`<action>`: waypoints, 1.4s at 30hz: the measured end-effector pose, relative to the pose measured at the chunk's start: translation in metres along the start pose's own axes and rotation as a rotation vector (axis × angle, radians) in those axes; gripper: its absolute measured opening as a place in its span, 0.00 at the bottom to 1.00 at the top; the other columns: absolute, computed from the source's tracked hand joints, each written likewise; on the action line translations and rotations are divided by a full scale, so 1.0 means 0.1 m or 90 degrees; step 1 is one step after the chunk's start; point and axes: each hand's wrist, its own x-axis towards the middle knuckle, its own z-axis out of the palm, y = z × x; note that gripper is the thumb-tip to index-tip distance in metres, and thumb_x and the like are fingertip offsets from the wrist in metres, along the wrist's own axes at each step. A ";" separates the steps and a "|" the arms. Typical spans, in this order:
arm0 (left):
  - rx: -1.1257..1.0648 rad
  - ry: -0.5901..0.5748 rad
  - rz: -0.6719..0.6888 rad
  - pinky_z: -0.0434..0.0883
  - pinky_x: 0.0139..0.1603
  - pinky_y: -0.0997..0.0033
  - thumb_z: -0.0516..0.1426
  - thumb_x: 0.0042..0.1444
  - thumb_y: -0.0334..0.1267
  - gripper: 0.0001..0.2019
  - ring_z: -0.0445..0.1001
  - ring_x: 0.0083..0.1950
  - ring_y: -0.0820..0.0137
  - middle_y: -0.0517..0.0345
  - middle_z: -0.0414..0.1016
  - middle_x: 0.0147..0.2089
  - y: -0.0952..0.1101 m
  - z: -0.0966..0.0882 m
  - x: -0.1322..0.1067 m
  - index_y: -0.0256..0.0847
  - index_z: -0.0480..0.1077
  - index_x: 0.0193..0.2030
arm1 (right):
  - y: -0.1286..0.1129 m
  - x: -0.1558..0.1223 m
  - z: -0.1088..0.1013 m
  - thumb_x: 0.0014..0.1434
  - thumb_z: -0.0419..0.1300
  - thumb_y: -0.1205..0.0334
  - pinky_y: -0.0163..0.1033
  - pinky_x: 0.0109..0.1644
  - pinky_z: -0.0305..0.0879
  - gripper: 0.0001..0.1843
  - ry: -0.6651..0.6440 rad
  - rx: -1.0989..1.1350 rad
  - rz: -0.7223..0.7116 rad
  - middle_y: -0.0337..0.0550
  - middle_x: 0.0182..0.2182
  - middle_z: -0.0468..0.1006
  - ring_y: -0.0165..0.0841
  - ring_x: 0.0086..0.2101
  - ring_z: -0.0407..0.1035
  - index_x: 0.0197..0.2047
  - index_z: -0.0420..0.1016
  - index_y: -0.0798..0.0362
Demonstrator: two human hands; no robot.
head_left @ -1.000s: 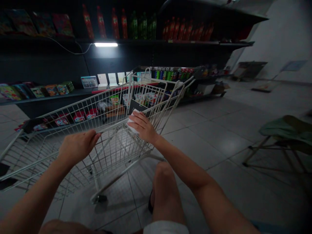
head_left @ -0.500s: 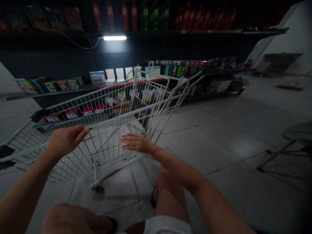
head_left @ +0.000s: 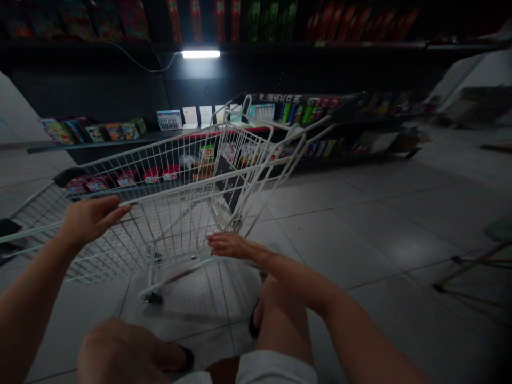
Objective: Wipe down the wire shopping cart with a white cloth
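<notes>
A pale wire shopping cart (head_left: 176,192) stands side-on in front of me, its dark handle bar (head_left: 296,99) to the right. My left hand (head_left: 90,218) is closed over the near top rail of the basket, toward the cart's left part. Low by the near side of the basket, my right hand (head_left: 228,244) has its fingers stretched out, palm turned down, with nothing in it. Whether its fingertips touch the wires I cannot tell. Inside the cart, a dark panel (head_left: 230,181) hangs at the handle end.
Behind the cart runs a dark shelf (head_left: 108,141) with boxes, cans and packets. Bottles (head_left: 220,21) line the upper shelf above a lit tube lamp (head_left: 200,54). A folding stool (head_left: 476,266) stands at the right on the tiled floor (head_left: 340,229). My bent knees are below.
The cart has shifted slightly left against the shelf. My left hand has moved left with its hold on the rail, and my right hand sits lower. The view has turned a little.
</notes>
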 end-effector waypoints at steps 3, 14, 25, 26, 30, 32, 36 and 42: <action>0.002 0.017 0.018 0.57 0.33 0.74 0.42 0.62 0.56 0.22 0.68 0.32 0.71 0.60 0.68 0.27 -0.11 0.03 0.00 0.43 0.63 0.29 | 0.48 0.04 -0.66 0.69 0.50 0.64 0.48 0.67 0.66 0.15 0.100 -0.003 0.003 0.43 0.51 0.80 0.30 0.61 0.67 0.47 0.79 0.47; -0.142 0.161 0.273 0.69 0.49 0.63 0.37 0.66 0.58 0.30 0.73 0.55 0.59 0.44 0.74 0.56 1.61 -0.33 0.54 0.39 0.71 0.51 | 0.51 0.14 -0.19 0.70 0.49 0.64 0.56 0.70 0.62 0.18 0.265 -0.028 0.063 0.45 0.56 0.78 0.35 0.65 0.63 0.50 0.80 0.46; -0.082 0.089 0.219 0.65 0.38 0.62 0.29 0.64 0.65 0.39 0.77 0.41 0.56 0.47 0.79 0.35 2.13 -0.32 0.85 0.43 0.74 0.43 | 1.69 0.32 -1.78 0.66 0.45 0.66 0.64 0.70 0.55 0.26 0.668 -0.107 0.225 0.45 0.68 0.60 0.46 0.72 0.47 0.64 0.67 0.48; -0.074 0.091 0.217 0.64 0.37 0.63 0.29 0.64 0.64 0.39 0.77 0.40 0.56 0.48 0.79 0.35 2.12 -0.31 0.84 0.43 0.74 0.42 | 1.65 0.37 -1.71 0.66 0.45 0.67 0.64 0.70 0.55 0.26 0.668 -0.110 0.226 0.43 0.68 0.60 0.45 0.72 0.47 0.64 0.67 0.47; -0.047 0.099 0.216 0.61 0.33 0.65 0.30 0.64 0.64 0.38 0.77 0.39 0.57 0.48 0.79 0.35 2.09 -0.30 0.83 0.43 0.74 0.40 | 1.10 0.38 -0.93 0.66 0.50 0.69 0.54 0.71 0.60 0.19 0.594 -0.110 0.137 0.40 0.60 0.72 0.39 0.67 0.60 0.52 0.77 0.43; -0.039 0.106 0.214 0.60 0.33 0.66 0.30 0.64 0.64 0.37 0.77 0.39 0.58 0.48 0.79 0.35 2.06 -0.30 0.82 0.43 0.73 0.40 | 0.91 0.30 -0.70 0.66 0.53 0.68 0.49 0.69 0.64 0.15 0.544 -0.140 0.029 0.39 0.54 0.77 0.34 0.62 0.66 0.46 0.79 0.43; -0.016 0.095 0.189 0.56 0.30 0.67 0.32 0.64 0.63 0.35 0.77 0.37 0.58 0.48 0.78 0.34 1.92 -0.33 0.79 0.43 0.73 0.39 | 1.15 0.18 -1.24 0.67 0.52 0.65 0.45 0.68 0.65 0.14 0.532 -0.147 -0.035 0.37 0.55 0.76 0.32 0.62 0.67 0.48 0.78 0.43; -0.009 0.102 0.193 0.53 0.28 0.69 0.33 0.64 0.63 0.34 0.75 0.33 0.61 0.50 0.77 0.31 1.71 -0.30 0.71 0.44 0.72 0.36 | 1.59 0.35 -2.16 0.66 0.47 0.69 0.60 0.72 0.52 0.23 0.713 -0.083 0.223 0.42 0.63 0.67 0.41 0.70 0.51 0.61 0.69 0.47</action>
